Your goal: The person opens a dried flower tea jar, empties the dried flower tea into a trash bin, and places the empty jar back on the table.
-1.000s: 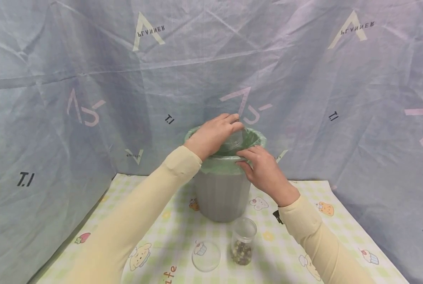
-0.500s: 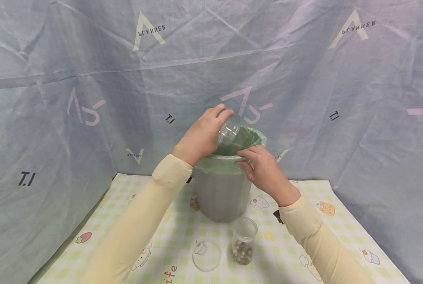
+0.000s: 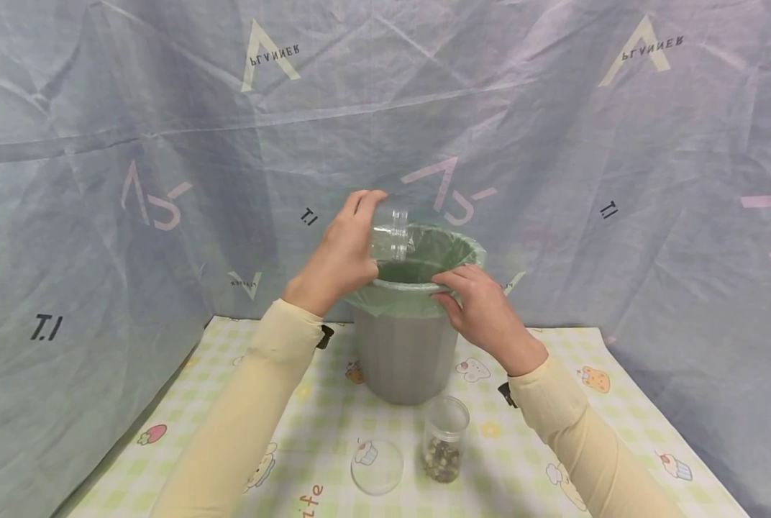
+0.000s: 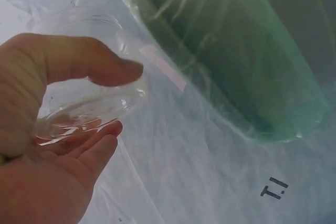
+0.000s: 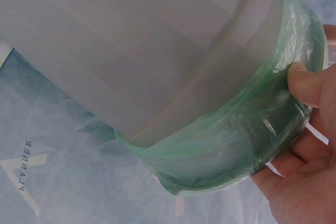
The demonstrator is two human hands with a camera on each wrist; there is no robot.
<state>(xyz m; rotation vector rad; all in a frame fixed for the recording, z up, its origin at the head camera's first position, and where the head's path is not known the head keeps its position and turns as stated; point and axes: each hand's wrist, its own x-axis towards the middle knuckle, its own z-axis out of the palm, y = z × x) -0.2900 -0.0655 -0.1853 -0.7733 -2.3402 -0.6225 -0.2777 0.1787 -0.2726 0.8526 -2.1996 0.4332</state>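
Note:
My left hand (image 3: pixel 340 252) grips a clear plastic jar (image 3: pixel 390 234) that lies on its side over the left part of the bin's rim, mouth facing right. In the left wrist view the thumb and fingers wrap around the see-through jar (image 4: pixel 86 106), and nothing shows inside it. My right hand (image 3: pixel 485 313) pinches the front right rim of the grey bin (image 3: pixel 406 356). A thin green bag (image 3: pixel 392 298) lines the bin and folds over its rim. In the right wrist view the thumb presses the green bag (image 5: pixel 226 140) from outside, with the fingers over the rim.
In front of the bin stands a second clear jar (image 3: pixel 441 453), uncapped, with small brownish and pale pieces inside. Left of it a clear round lid (image 3: pixel 377 467) lies flat on the checked tablecloth (image 3: pixel 314 432). A grey-blue curtain (image 3: pixel 282 165) encloses the back and sides.
The left hand has drawn the clear jar up and left, from inside the bin's mouth to over its left rim. The right hand stays on the rim.

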